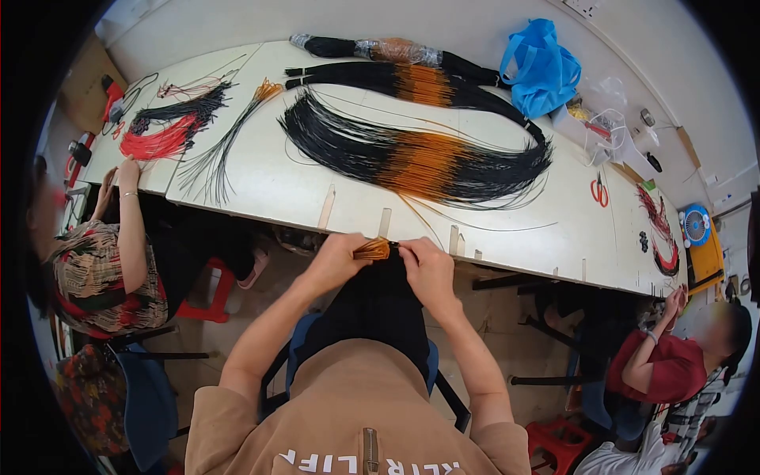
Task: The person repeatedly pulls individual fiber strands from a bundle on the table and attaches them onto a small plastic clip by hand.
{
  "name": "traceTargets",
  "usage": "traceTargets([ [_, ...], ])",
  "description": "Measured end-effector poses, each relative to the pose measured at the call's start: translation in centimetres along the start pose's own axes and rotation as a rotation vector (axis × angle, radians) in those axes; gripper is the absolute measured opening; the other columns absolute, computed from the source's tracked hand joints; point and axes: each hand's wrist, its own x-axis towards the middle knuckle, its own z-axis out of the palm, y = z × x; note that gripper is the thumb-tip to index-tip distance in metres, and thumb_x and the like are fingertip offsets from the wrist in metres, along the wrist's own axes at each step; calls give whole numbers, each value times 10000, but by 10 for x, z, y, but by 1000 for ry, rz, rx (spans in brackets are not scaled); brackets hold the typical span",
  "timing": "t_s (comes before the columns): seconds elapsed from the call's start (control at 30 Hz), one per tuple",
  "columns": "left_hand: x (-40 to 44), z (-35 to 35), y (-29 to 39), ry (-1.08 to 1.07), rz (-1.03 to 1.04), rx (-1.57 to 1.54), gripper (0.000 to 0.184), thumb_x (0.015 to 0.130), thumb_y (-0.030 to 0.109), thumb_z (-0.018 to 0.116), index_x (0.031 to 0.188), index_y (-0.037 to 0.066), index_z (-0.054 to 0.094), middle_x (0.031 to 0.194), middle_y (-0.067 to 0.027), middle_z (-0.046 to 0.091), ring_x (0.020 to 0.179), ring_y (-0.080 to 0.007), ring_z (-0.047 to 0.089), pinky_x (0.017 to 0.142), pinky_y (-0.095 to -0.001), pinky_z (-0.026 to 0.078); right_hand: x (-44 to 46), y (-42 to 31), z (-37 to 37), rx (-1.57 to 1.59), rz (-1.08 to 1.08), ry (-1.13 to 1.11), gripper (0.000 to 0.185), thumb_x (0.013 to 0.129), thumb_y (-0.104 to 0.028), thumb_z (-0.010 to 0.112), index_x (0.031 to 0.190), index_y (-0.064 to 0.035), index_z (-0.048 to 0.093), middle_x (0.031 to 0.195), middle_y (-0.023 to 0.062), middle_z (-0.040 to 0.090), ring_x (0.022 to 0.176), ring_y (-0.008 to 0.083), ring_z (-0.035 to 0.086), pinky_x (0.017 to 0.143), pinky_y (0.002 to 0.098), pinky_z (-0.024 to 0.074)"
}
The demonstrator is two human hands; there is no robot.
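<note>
Just off the table's front edge, above my lap, my left hand (339,258) is closed around a folded bundle of orange wires (374,249). My right hand (428,269) pinches at the bundle's right end, where a small dark piece shows between the fingertips; I cannot make out what it is. Beyond both hands, a wide fan of black wires with an orange middle section (419,165) spreads across the table. A few loose orange wires (413,214) trail from it toward the front edge. To the left lies a bundle of wires with looped orange ends (265,93).
More wire bundles (423,83) lie along the back of the white table (269,186). A blue bag (542,67), a bin of small items (582,127) and orange-handled scissors (599,190) are at the right. Seated people (103,269) work at both sides, with red and black wires (162,134) at the left.
</note>
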Motion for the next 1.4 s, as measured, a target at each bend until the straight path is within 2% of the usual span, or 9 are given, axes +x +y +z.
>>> traceTargets([
  [0.07,-15,22,-5,39,-253,-313,61,805,-20,676,860,-47,680,713,-64,679,593,-111,554,570,-224,435,-8,-6,9,176,156,21,65,858,-35,637,900,-1,673,841,51,649,668,168,591,618,262,471],
  [0.17,-29,43,-3,85,-331,-417,81,852,12,655,865,-59,694,689,-49,676,607,-96,569,573,-208,438,-24,-12,27,702,632,74,94,895,-63,623,945,11,654,846,70,662,674,132,605,618,231,486],
  [0.33,-38,58,-6,61,-311,-349,117,854,32,658,899,-65,704,711,-51,682,611,-97,571,574,-207,440,-47,-4,48,1288,726,87,156,924,-99,629,985,44,628,865,85,663,731,117,613,665,209,496],
  [0.53,-47,46,-31,-83,-256,-353,167,868,83,653,931,-61,709,729,-52,684,610,-103,577,571,-214,444,-63,-1,48,1385,775,50,137,930,-97,621,994,24,632,860,79,657,761,122,618,686,211,500],
  [0.67,-25,33,-12,199,-410,-533,221,876,172,667,882,-43,718,722,-54,687,563,-106,535,577,-224,457,-72,2,51,1338,774,-19,127,936,-102,617,1000,7,617,953,83,652,826,125,614,786,222,499],
  [0.87,-6,47,5,-3,-523,-740,230,928,180,608,969,-18,717,712,-26,657,513,-39,417,485,-176,327,-75,3,55,1374,746,58,132,921,-91,622,1008,5,651,840,59,663,719,108,591,668,221,491],
  [1.0,-7,68,-11,87,-362,-798,216,932,183,622,893,-5,722,720,-37,656,595,-90,514,597,-199,425,-68,-1,14,358,562,-229,112,903,-79,626,982,-7,659,911,56,671,762,120,626,679,232,500],
  [1.17,-14,59,10,275,-149,-763,221,955,190,593,895,16,715,640,11,578,502,-28,355,467,-171,250,-8,7,-22,18,3,244,120,851,-67,649,958,-15,666,915,68,667,745,179,626,659,270,491],
  [1.4,-33,-16,41,398,-70,-678,266,995,183,532,873,7,690,637,-9,572,561,-57,451,521,-174,319,86,44,-1,-264,-207,245,98,820,-54,641,912,-59,675,946,53,631,806,232,602,725,309,482],
])
